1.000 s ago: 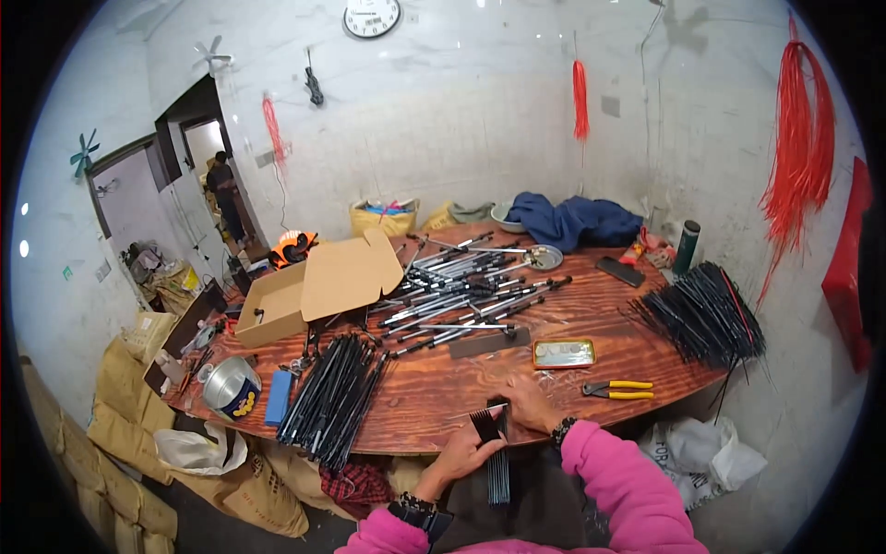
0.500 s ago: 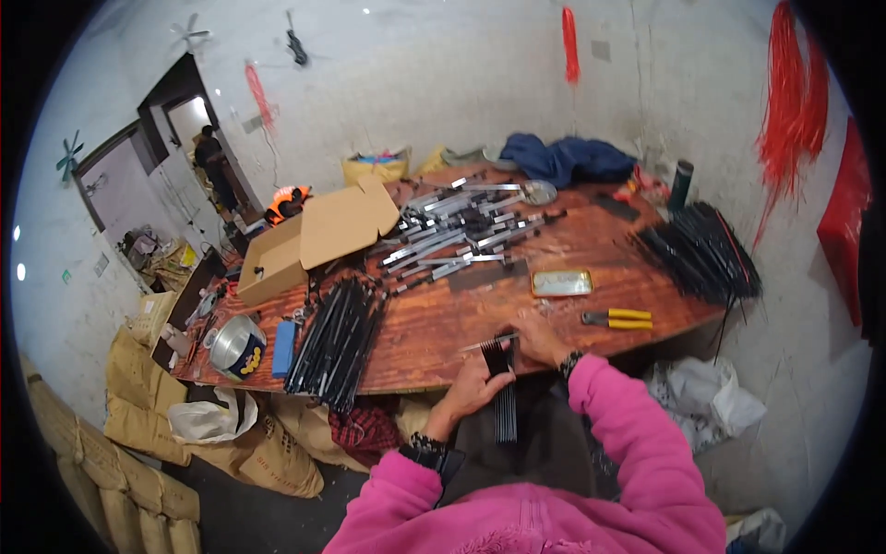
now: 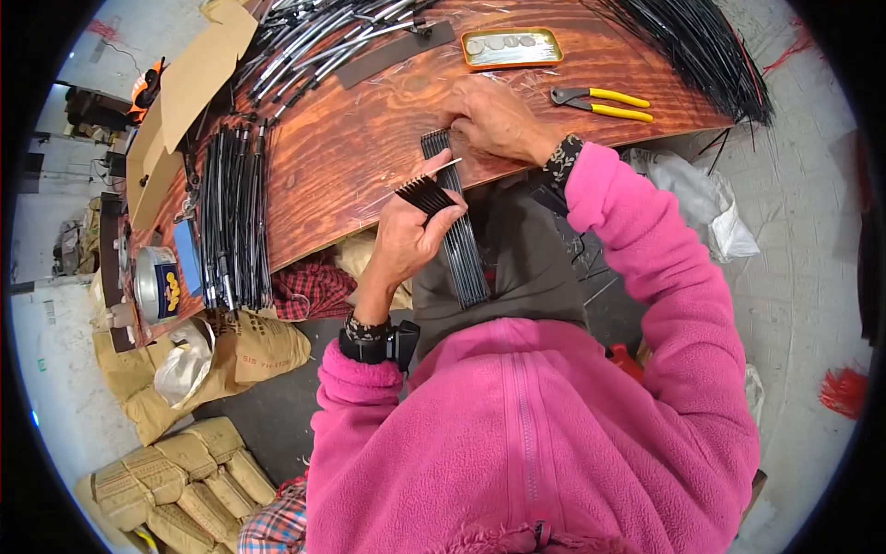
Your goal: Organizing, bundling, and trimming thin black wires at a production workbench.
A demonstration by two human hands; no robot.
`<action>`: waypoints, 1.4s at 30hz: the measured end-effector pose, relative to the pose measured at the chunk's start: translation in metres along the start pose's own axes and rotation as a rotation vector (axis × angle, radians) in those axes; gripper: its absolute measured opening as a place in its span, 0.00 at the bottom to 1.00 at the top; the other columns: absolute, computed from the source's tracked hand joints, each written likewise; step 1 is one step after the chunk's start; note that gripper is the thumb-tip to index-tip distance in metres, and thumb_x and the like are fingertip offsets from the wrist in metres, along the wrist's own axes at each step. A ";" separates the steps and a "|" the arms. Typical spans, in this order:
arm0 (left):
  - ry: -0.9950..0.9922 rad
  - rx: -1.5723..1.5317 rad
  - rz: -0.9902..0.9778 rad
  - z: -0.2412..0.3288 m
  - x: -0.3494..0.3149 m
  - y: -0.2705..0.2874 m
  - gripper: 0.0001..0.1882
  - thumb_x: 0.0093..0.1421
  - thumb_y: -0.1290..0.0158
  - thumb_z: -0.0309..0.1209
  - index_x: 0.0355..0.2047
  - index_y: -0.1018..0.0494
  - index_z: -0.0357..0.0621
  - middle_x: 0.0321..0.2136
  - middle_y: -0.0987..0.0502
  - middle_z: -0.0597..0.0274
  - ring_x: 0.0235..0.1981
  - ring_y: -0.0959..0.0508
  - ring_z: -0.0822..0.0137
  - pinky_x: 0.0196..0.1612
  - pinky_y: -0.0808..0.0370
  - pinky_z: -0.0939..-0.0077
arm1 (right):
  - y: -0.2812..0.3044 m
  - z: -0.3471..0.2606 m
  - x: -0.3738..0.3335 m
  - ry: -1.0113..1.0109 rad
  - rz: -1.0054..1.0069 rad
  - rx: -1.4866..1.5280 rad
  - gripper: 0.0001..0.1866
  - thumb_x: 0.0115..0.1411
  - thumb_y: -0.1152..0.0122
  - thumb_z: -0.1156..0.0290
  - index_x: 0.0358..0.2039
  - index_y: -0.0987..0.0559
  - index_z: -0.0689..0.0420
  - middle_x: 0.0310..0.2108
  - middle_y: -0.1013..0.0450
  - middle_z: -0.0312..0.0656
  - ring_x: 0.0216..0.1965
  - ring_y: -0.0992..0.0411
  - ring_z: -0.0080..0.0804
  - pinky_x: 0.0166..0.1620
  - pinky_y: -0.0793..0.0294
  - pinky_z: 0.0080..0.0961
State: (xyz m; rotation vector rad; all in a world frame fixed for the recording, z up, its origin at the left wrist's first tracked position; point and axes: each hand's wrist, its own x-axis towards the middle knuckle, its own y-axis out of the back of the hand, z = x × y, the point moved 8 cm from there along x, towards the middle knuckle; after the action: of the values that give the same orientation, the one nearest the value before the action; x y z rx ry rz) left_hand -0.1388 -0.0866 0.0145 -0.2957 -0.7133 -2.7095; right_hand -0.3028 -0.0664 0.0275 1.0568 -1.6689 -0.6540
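Observation:
My left hand [image 3: 406, 238] is closed around a flat row of thin black rods [image 3: 468, 268] laid side by side, at the table's near edge. The row's lower end hangs over my lap, and its upper end leans on the table edge. A comb-like black end fans out above my left thumb. Across the row lies a thin pale rod [image 3: 448, 168]. My right hand [image 3: 494, 118] rests on the tabletop just beyond the row, fingers curled down and together. Whatever its fingertips hold is hidden.
On the wooden table [image 3: 341, 175] are yellow-handled pliers [image 3: 609, 103], a tin [image 3: 513, 50] with round metal pieces, black rod bundles [image 3: 231, 217], silver-and-black rods [image 3: 318, 51], and a cardboard box [image 3: 198, 83]. A metal can [image 3: 157, 284] stands left. Sacks [image 3: 263, 351] lie below.
The view has tilted down toward my lap. My right hand has moved off the thin rod and rests on the table beyond it. My left hand still holds the black row.

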 end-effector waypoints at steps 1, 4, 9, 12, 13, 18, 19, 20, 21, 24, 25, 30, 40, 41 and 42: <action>0.010 -0.009 0.001 -0.002 0.000 -0.001 0.07 0.60 0.45 0.26 0.34 0.21 0.35 0.56 0.29 0.47 0.56 0.28 0.56 0.58 0.33 0.61 | -0.001 0.000 -0.002 -0.008 -0.008 0.003 0.04 0.52 0.41 0.74 0.30 0.22 0.57 0.33 0.28 0.45 0.41 0.30 0.47 0.45 0.30 0.40; -0.082 0.075 0.039 0.004 -0.002 -0.001 0.04 0.59 0.44 0.24 0.32 0.21 0.36 0.59 0.32 0.41 0.61 0.31 0.51 0.59 0.34 0.62 | -0.004 -0.006 -0.003 -0.014 -0.035 0.013 0.05 0.52 0.42 0.75 0.31 0.22 0.58 0.33 0.28 0.44 0.41 0.30 0.47 0.45 0.30 0.39; -0.051 0.089 0.038 0.004 -0.001 0.003 0.04 0.57 0.44 0.24 0.32 0.21 0.37 0.60 0.34 0.39 0.62 0.32 0.48 0.61 0.35 0.62 | 0.002 -0.017 0.000 0.008 -0.007 -0.009 0.06 0.52 0.43 0.75 0.32 0.23 0.57 0.33 0.28 0.44 0.41 0.30 0.46 0.44 0.30 0.38; -0.057 0.124 0.039 0.003 -0.002 0.003 0.04 0.56 0.43 0.24 0.31 0.21 0.37 0.61 0.34 0.40 0.61 0.31 0.47 0.61 0.35 0.62 | 0.002 -0.017 0.003 0.016 -0.027 0.006 0.06 0.53 0.44 0.76 0.33 0.23 0.57 0.33 0.29 0.43 0.41 0.30 0.46 0.44 0.30 0.38; -0.052 0.119 0.043 0.003 -0.001 0.003 0.04 0.56 0.43 0.24 0.31 0.21 0.37 0.61 0.34 0.40 0.61 0.31 0.47 0.61 0.35 0.62 | 0.002 -0.016 0.003 0.017 -0.029 0.010 0.06 0.53 0.44 0.76 0.33 0.24 0.57 0.33 0.29 0.43 0.40 0.30 0.46 0.43 0.30 0.38; 0.004 0.069 0.057 0.005 0.000 0.005 0.05 0.56 0.43 0.25 0.31 0.21 0.37 0.62 0.36 0.42 0.60 0.31 0.48 0.60 0.33 0.59 | 0.003 -0.015 0.003 0.016 -0.043 0.033 0.06 0.53 0.45 0.78 0.33 0.24 0.57 0.34 0.29 0.43 0.40 0.31 0.47 0.43 0.30 0.39; 0.003 0.068 0.059 0.006 0.000 0.005 0.05 0.56 0.43 0.25 0.31 0.21 0.37 0.62 0.36 0.43 0.60 0.31 0.48 0.59 0.33 0.59 | 0.003 -0.015 0.003 0.013 -0.042 0.039 0.06 0.53 0.46 0.78 0.33 0.25 0.57 0.34 0.29 0.43 0.40 0.30 0.47 0.43 0.30 0.39; 0.002 0.067 0.060 0.007 -0.001 0.005 0.05 0.56 0.43 0.26 0.31 0.21 0.36 0.62 0.36 0.43 0.60 0.31 0.48 0.59 0.32 0.58 | 0.003 -0.015 0.003 0.016 -0.045 0.040 0.06 0.53 0.46 0.78 0.33 0.25 0.57 0.34 0.29 0.43 0.40 0.30 0.47 0.43 0.30 0.39; 0.003 0.066 0.063 0.006 -0.001 0.005 0.05 0.56 0.43 0.26 0.31 0.21 0.36 0.62 0.36 0.43 0.60 0.31 0.48 0.59 0.32 0.58 | 0.002 -0.014 0.003 0.003 -0.053 0.052 0.06 0.53 0.46 0.78 0.33 0.25 0.58 0.34 0.29 0.43 0.40 0.30 0.46 0.43 0.30 0.39; -0.008 0.101 0.023 0.003 0.000 0.005 0.05 0.56 0.43 0.26 0.31 0.21 0.36 0.63 0.37 0.43 0.59 0.30 0.48 0.59 0.32 0.57 | -0.002 -0.010 0.001 -0.022 -0.067 0.078 0.06 0.53 0.45 0.78 0.33 0.25 0.58 0.35 0.29 0.43 0.41 0.30 0.46 0.44 0.30 0.38; -0.008 0.102 0.023 0.004 0.000 0.005 0.05 0.56 0.43 0.26 0.31 0.21 0.36 0.63 0.37 0.43 0.59 0.30 0.48 0.59 0.32 0.57 | -0.003 -0.010 0.001 -0.019 -0.061 0.075 0.08 0.53 0.45 0.78 0.34 0.24 0.57 0.35 0.29 0.43 0.42 0.30 0.46 0.44 0.29 0.38; 0.005 0.075 0.045 0.005 0.001 0.004 0.05 0.55 0.42 0.26 0.30 0.21 0.37 0.61 0.35 0.41 0.60 0.31 0.48 0.60 0.34 0.59 | -0.004 -0.016 0.001 0.030 -0.070 0.090 0.13 0.53 0.45 0.79 0.39 0.22 0.55 0.35 0.29 0.42 0.43 0.29 0.46 0.46 0.29 0.37; -0.048 0.157 0.053 0.002 -0.001 0.001 0.09 0.55 0.39 0.33 0.33 0.23 0.41 0.61 0.34 0.45 0.61 0.36 0.38 0.63 0.38 0.55 | -0.002 -0.016 0.001 0.033 -0.085 0.070 0.16 0.51 0.44 0.80 0.41 0.20 0.52 0.34 0.29 0.41 0.42 0.29 0.44 0.44 0.28 0.37; -0.047 0.157 0.053 0.003 -0.001 0.001 0.09 0.55 0.39 0.33 0.33 0.23 0.41 0.61 0.34 0.45 0.61 0.36 0.38 0.63 0.38 0.55 | -0.002 -0.017 0.002 0.044 -0.082 0.053 0.16 0.51 0.43 0.80 0.40 0.20 0.52 0.34 0.29 0.41 0.41 0.29 0.44 0.44 0.28 0.37; -0.051 0.163 0.054 0.004 -0.001 0.002 0.10 0.55 0.39 0.33 0.33 0.23 0.41 0.61 0.34 0.45 0.61 0.36 0.38 0.63 0.38 0.55 | -0.002 -0.018 0.003 0.056 -0.079 0.035 0.16 0.51 0.43 0.80 0.40 0.19 0.52 0.33 0.30 0.41 0.40 0.29 0.44 0.43 0.28 0.37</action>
State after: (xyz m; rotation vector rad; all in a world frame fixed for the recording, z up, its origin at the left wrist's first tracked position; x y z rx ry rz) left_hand -0.1371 -0.0858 0.0182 -0.3396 -0.9210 -2.5818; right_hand -0.2854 -0.0685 0.0329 1.1608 -1.6023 -0.6421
